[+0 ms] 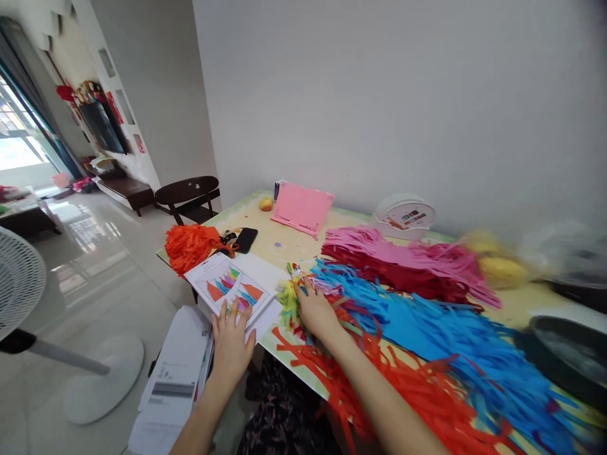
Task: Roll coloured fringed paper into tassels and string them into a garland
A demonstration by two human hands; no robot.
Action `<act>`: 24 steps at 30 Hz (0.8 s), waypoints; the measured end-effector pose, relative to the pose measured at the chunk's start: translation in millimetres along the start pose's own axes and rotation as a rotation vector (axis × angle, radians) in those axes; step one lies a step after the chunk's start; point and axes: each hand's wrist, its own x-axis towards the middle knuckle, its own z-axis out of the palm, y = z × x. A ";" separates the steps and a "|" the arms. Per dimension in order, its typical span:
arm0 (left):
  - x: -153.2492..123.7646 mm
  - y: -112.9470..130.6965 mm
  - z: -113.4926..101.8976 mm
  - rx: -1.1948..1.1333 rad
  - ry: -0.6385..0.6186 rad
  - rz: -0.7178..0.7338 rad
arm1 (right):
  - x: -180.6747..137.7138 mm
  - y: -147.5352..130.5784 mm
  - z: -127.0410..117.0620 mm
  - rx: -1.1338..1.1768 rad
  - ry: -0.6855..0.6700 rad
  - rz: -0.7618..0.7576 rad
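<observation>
My left hand (232,341) lies with fingers spread on the near edge of a flat white-bordered page (203,273) picturing coloured tassels; whether it is paper or a screen I cannot tell. To the right, my right hand (317,309) rests with fingers apart over a small bunch of multicoloured tissue-paper strips (286,302), mostly yellow and green. Part of that bunch is hidden beneath the hand. Beside my right forearm lie fringed orange paper (417,392) and blue paper (412,325). Dark red fringe (379,272) and pink fringe (398,253) lie farther back.
An orange paper heap (190,246) and a black phone (246,240) lie at the table's left. A pink stand (303,207), a round white box (403,216) and a dark basin (564,354) are also there. Papers (175,373) stack below left, near a fan (104,379).
</observation>
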 end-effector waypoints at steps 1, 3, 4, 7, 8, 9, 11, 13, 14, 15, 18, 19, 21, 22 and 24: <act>0.4 1.3 2.6 0.051 -0.028 -0.008 | -1.8 -0.2 2.9 0.001 0.005 -0.012; 1.0 0.2 5.1 0.105 -0.034 -0.011 | -2.0 1.1 1.3 0.012 0.025 -0.040; 1.1 -1.3 5.1 0.121 -0.021 -0.001 | -1.6 2.8 -2.8 0.021 0.038 -0.055; 1.1 -4.4 3.4 0.144 0.049 0.046 | -9.9 5.9 -23.0 0.045 0.075 -0.095; 1.1 -4.2 3.0 0.145 0.074 0.062 | -17.9 4.6 -30.2 0.059 0.096 -0.118; 1.3 -3.5 2.9 0.141 0.102 0.075 | -28.7 1.8 -36.6 0.080 0.121 -0.152; 2.1 -1.3 3.8 0.125 0.170 0.094 | -55.9 -7.6 -44.5 0.135 0.163 -0.261; 3.2 1.1 5.2 0.118 0.232 0.108 | -83.4 -18.8 -44.3 0.166 0.153 -0.383; 3.7 2.2 5.8 0.118 0.255 0.114 | -94.1 -23.9 -41.4 0.163 0.119 -0.428; 4.0 3.6 6.3 0.120 0.272 0.122 | -101.4 -28.3 -37.5 0.151 0.073 -0.458; 2.3 9.9 6.9 0.126 0.291 0.151 | -99.4 -36.1 -24.3 0.147 -0.025 -0.407; 0.9 12.9 7.1 0.127 0.286 0.163 | -92.2 -37.4 -20.9 0.190 -0.023 -0.359; -2.8 19.1 7.7 0.131 0.264 0.190 | -74.4 -39.7 -16.5 0.326 0.016 -0.277; -4.7 21.6 8.0 0.131 0.250 0.201 | -66.8 -41.3 -15.1 0.394 0.039 -0.259; -8.0 24.2 8.1 0.130 0.223 0.216 | -60.1 -45.9 -12.9 0.485 0.073 -0.277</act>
